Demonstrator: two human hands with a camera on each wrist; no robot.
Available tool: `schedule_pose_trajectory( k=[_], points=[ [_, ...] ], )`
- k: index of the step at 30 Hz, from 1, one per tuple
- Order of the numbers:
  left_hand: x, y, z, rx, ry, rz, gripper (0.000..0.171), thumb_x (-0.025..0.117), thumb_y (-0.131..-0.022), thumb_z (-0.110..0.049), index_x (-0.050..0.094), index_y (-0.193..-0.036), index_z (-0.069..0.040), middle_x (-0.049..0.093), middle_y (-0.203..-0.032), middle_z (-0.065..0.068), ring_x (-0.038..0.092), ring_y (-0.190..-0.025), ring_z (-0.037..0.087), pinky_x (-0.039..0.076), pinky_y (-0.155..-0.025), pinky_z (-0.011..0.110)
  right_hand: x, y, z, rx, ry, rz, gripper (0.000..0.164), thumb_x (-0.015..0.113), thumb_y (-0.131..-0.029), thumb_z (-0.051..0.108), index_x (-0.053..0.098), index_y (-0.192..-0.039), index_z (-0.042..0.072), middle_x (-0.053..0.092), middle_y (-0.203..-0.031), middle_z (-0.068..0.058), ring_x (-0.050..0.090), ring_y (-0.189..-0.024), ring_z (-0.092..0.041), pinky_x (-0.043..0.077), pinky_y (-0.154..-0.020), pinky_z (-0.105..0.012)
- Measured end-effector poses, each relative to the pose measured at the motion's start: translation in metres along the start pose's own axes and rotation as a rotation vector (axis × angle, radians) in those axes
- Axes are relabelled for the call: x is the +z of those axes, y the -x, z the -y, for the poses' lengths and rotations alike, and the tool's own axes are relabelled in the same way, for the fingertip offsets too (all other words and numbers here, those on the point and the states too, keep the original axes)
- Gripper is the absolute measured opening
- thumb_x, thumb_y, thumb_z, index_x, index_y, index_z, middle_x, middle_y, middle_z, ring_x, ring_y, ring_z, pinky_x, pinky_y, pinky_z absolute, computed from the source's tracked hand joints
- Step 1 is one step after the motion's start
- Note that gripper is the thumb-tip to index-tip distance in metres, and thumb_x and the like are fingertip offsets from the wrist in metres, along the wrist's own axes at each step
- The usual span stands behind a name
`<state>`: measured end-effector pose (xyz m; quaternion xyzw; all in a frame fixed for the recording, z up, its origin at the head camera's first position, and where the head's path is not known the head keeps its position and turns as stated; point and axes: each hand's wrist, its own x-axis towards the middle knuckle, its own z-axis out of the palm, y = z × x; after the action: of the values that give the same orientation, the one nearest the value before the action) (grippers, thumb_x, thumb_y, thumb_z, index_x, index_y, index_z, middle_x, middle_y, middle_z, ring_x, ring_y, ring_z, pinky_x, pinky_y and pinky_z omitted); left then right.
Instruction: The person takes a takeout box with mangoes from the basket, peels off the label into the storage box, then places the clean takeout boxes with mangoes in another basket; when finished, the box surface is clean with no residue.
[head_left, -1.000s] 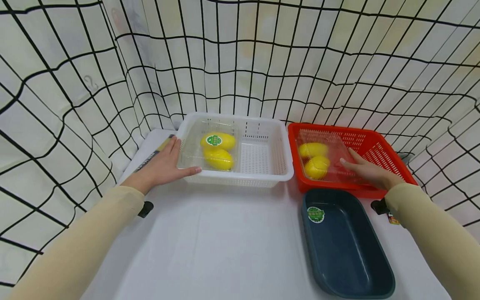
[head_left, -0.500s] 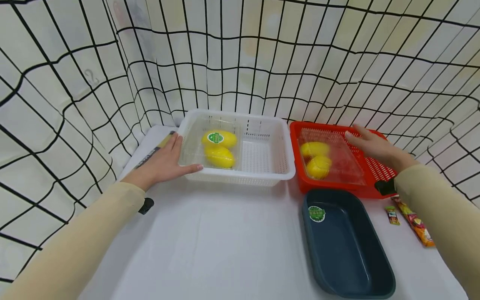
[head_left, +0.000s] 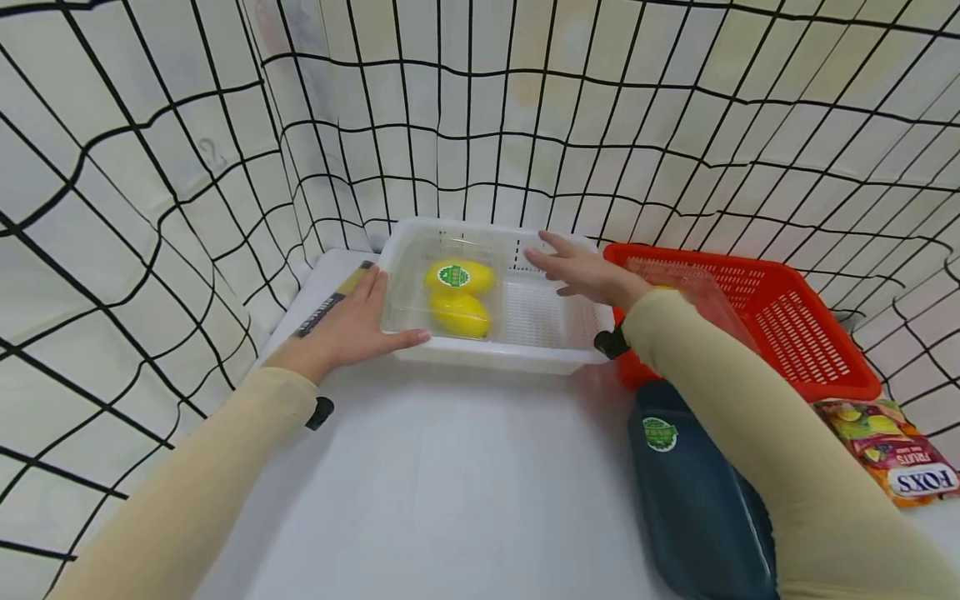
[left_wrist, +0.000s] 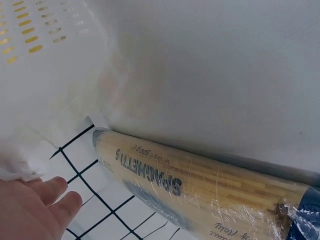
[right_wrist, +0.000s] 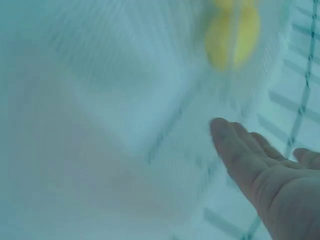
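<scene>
White basket at frame centre – braced by the flat, spread left hand – could be knocked askew if clipped by the open-fingered right hand above its right half.

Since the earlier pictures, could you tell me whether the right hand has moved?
Yes. The right hand has moved leftward, off the red basket, and is now over the white basket.

Both arms are covered to the wrist by long, close-fitting sleeves in pale beige, plain and unmarked. A small black device, probably a camera mount, is worn at the underside of each wrist. The left hand and right hand are left bare, ungloved.
</scene>
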<state>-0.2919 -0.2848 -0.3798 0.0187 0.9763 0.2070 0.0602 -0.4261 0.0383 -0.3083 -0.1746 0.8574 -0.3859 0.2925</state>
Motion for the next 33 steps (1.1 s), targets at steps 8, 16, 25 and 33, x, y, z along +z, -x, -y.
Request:
schedule_pose_trajectory(
  k=[8,16,25,33],
  points=[
    [0.005,-0.001,0.001,-0.011,-0.021,-0.017,0.131,0.052,-0.082,-0.087,-0.004,-0.163,-0.001,-0.009,-0.172,0.021,0.019,-0.154,0.049,0.026,-0.123,0.062,0.034,-0.052,0.01,0.199,-0.105,0.176,0.1,0.047,-0.1,0.065,-0.016,-0.164,0.022,0.009,-0.172,-0.017,0.033,-0.151,-0.046,0.041,-0.116,-0.057],
    [0.004,-0.002,-0.001,-0.006,-0.04,-0.036,0.127,0.055,-0.084,-0.082,-0.001,-0.163,0.0,-0.006,-0.172,0.022,0.025,-0.152,0.05,0.031,-0.121,0.062,0.045,-0.075,0.0,0.287,-0.226,0.285,0.102,0.055,-0.1,0.057,-0.018,-0.163,0.024,0.012,-0.17,-0.02,0.041,-0.144,-0.05,0.048,-0.11,-0.055],
    [0.0,-0.003,-0.004,-0.012,-0.071,-0.032,0.126,0.055,-0.086,-0.08,-0.002,-0.163,0.002,-0.007,-0.171,0.023,0.027,-0.151,0.051,0.031,-0.12,0.064,0.041,-0.069,0.006,0.228,-0.288,0.374,0.097,0.046,-0.106,0.048,-0.032,-0.158,0.021,0.016,-0.167,-0.031,0.043,-0.143,-0.05,0.044,-0.114,-0.055],
    [0.002,-0.003,-0.004,-0.008,-0.072,-0.031,0.127,0.054,-0.085,-0.081,-0.002,-0.162,0.003,-0.007,-0.171,0.024,0.024,-0.152,0.05,0.03,-0.12,0.063,0.042,-0.057,0.027,0.252,-0.223,0.285,0.079,0.064,-0.101,0.033,0.016,-0.159,0.011,0.037,-0.158,-0.024,0.052,-0.135,-0.042,0.051,-0.108,-0.051]
  ],
)
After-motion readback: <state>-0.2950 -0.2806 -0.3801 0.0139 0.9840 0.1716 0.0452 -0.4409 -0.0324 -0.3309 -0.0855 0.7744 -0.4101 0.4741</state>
